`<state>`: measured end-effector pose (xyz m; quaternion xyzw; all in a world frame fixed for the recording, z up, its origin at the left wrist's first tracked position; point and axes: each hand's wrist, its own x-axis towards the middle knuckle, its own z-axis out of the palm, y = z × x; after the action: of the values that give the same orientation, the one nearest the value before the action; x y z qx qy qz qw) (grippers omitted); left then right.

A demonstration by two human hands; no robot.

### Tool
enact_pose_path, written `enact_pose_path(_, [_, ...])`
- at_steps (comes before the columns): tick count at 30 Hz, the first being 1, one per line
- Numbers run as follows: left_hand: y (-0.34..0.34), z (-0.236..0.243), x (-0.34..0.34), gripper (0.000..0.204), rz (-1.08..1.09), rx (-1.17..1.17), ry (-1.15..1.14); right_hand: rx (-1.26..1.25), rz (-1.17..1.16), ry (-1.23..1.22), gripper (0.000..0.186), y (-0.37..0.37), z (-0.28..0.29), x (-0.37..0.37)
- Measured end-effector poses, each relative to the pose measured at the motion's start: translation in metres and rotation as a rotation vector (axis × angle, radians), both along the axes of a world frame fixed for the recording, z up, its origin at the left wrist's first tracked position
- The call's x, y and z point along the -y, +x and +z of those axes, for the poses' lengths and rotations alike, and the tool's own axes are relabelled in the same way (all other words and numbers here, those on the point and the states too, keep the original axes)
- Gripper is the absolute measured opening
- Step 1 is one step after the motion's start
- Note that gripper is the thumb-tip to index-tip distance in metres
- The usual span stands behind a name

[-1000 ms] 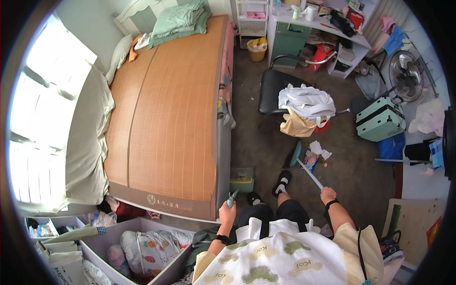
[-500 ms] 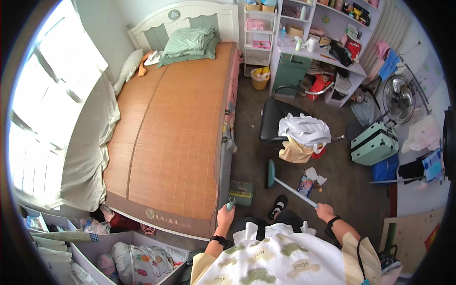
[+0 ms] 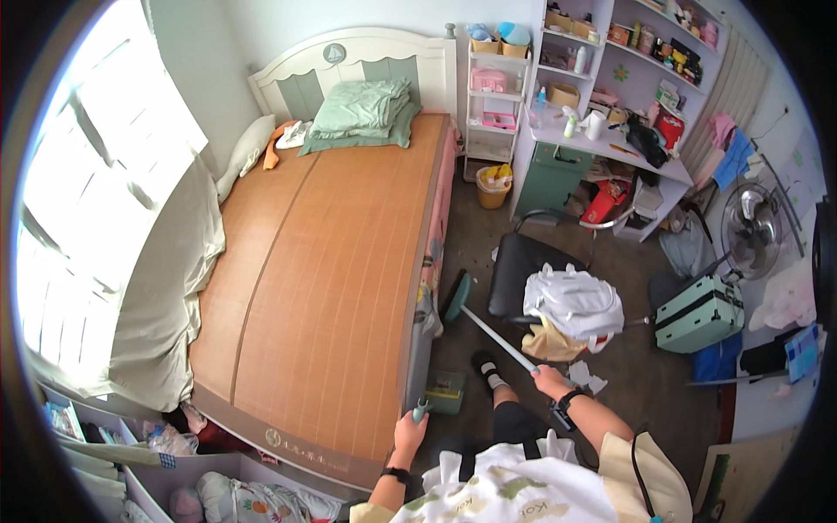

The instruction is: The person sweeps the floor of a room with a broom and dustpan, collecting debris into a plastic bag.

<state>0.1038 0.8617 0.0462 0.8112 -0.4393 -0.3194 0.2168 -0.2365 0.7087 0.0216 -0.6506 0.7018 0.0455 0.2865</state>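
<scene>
Head view: your left hand [image 3: 410,431] clasps the green dustpan [image 3: 448,394] by its handle, beside the bed [image 3: 331,279]; your right hand [image 3: 549,381] grips the broom [image 3: 500,338]; farther out, its head sits between bed and chair [image 3: 516,275]; too wide a swing could snag either.

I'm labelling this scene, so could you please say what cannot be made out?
Head view:
Pale broom pole: near end hidden by right grip.
Pale green plastic handle: section inside left grip hidden.
Green plastic dustpan: any contents too small and dim.
Black chair: partly covered by white backpack.
</scene>
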Motion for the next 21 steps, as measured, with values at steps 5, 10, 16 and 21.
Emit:
enact_pose_path(5, [-0.004, -0.018, 0.052, 0.037, 0.123, 0.01, -0.007, 0.049, -0.123, -0.005, 0.031, 0.05, -0.064, 0.167])
enact_pose_path(10, [-0.017, 0.013, 0.107, 0.027, 0.346, -0.027, 0.16, 0.129, -0.228, 0.004, 0.032, 0.117, -0.096, 0.324])
enact_pose_path(16, [-0.004, 0.019, 0.197, 0.024, 0.341, -0.054, 0.209, 0.273, -0.206, -0.218, 0.032, 0.108, -0.186, 0.489])
enact_pose_path(21, [-0.004, 0.008, 0.216, 0.014, 0.461, -0.128, 0.314, 0.432, -0.437, 0.031, 0.033, 0.113, -0.261, 0.589])
